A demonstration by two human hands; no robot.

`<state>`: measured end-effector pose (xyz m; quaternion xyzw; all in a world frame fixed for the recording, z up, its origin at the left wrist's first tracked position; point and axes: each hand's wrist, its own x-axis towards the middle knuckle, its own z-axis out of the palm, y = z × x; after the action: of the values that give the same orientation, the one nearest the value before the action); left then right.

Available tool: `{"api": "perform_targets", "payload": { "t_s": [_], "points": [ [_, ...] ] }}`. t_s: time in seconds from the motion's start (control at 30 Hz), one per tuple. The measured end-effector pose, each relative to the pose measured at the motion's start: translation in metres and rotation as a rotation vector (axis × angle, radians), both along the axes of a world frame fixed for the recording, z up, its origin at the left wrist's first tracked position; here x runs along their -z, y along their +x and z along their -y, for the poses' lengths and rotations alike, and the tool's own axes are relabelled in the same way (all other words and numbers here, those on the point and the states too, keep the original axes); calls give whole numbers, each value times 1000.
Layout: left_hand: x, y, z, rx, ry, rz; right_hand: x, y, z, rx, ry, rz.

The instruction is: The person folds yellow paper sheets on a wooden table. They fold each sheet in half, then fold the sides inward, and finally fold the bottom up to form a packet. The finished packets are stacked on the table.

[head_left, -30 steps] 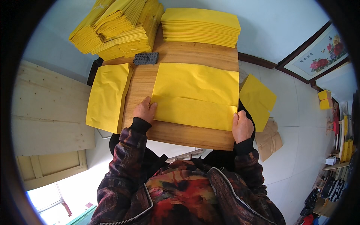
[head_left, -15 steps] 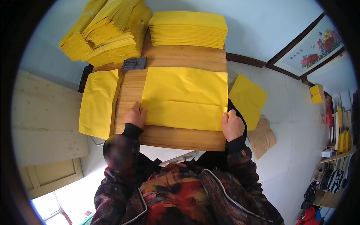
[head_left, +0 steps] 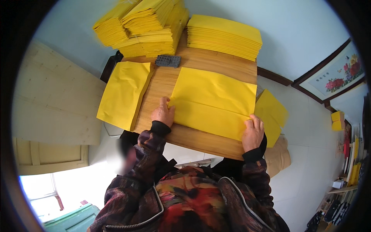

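A wide sheet of yellow paper, with a crease running across its near part, lies flat on the wooden table. My left hand closes with bent fingers on its left edge, close to the crease. At the opposite edge, my right hand grips the near right side, with curled fingers over the paper and the thumb partly hidden. To the left lies a separate pile of yellow paper, overhanging the table's left edge.
Behind stand a neat stack of yellow folded paper and tied yellow bundles. A dark grey textured block sits before the bundles. Right of the table are more yellow paper and brown paper. A framed flower picture leans by the wall.
The whole view has turned, so the table appears tilted and farther right. My right fingers have moved up over the paper's edge; my left hand stays at the left edge.
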<state>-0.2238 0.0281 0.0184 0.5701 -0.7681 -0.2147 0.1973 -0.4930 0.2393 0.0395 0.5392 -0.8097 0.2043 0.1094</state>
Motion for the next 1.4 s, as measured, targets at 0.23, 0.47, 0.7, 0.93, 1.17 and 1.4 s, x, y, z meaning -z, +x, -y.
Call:
{"api": "perform_targets", "payload": {
  "t_s": [0.23,0.47,0.7,0.93,1.17,1.4],
  "points": [
    [1,0,-1,28,-64,3,3,3,-2,31,28,52],
    [-1,-1,2,29,-135,50,0,7,-5,60,45,108],
    [-1,-99,-80,845,-452,207,9,5,-5,70,39,131],
    [3,-77,-92,751,-222,266,9,6,-5,83,17,144],
    [4,0,-55,461,-196,332,-4,13,-6,42,2,157],
    [15,-3,-51,451,-240,386,0,137,39,-460,105,237]
  ]
}}
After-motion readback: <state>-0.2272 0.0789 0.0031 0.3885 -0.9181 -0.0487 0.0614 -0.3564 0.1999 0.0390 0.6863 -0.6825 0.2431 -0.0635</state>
